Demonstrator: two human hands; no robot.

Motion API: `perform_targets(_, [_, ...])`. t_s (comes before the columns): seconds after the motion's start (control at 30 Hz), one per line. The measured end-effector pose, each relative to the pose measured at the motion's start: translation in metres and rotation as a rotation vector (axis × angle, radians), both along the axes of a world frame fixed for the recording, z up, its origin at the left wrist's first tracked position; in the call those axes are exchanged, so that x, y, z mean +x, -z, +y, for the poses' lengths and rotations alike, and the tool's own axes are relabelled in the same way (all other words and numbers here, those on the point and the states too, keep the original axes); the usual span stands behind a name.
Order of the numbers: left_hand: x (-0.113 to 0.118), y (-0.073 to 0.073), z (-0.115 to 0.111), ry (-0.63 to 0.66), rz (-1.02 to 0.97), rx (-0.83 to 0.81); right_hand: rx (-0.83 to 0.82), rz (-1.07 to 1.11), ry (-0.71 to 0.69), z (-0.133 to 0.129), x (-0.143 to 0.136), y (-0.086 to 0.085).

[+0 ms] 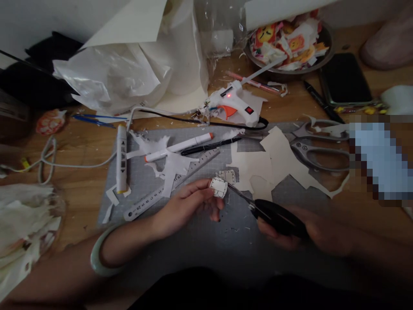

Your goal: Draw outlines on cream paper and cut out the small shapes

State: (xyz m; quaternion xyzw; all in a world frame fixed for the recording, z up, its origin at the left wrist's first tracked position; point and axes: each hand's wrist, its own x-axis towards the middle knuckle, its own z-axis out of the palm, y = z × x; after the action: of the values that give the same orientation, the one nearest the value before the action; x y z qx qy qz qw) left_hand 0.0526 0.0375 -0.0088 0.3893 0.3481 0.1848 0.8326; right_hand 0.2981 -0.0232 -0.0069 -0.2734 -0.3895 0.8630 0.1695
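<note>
My left hand (200,198) pinches a small white paper cutout (218,188) with black drawn lines, held above the grey cutting mat (193,254). Closed around black-handled scissors (279,217) is my right hand (303,232); the metal blades point left and their tips meet the cutout's right edge. Just behind the cutout, a second small drawn paper piece (229,176) shows in part. Cream card offcuts (258,165) lie on the mat to the right, and a steel ruler (145,208) rests slanting on the left.
A white hot glue gun (240,101) with a lit red light lies behind the mat. Markers (121,159), a black pen (209,147) and large grey scissors (318,157) lie about. Further back stand a metal bowl (329,51) of wrappers and a dark phone (345,79).
</note>
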Motion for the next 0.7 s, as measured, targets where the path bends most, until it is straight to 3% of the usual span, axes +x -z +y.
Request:
perform_targets(0.33, [0.0002, 0.0061, -0.0015, -0.089, -0.060, -0.090, -0.007, 0.015, -0.009, -0.0019, 0.0022, 0.0049])
perform_targets(0.7, [-0.0007, 0.0052, -0.0023, -0.118, -0.045, -0.065, -0.048, -0.011, 0.004, -0.0022, 0.0006, 0.0027])
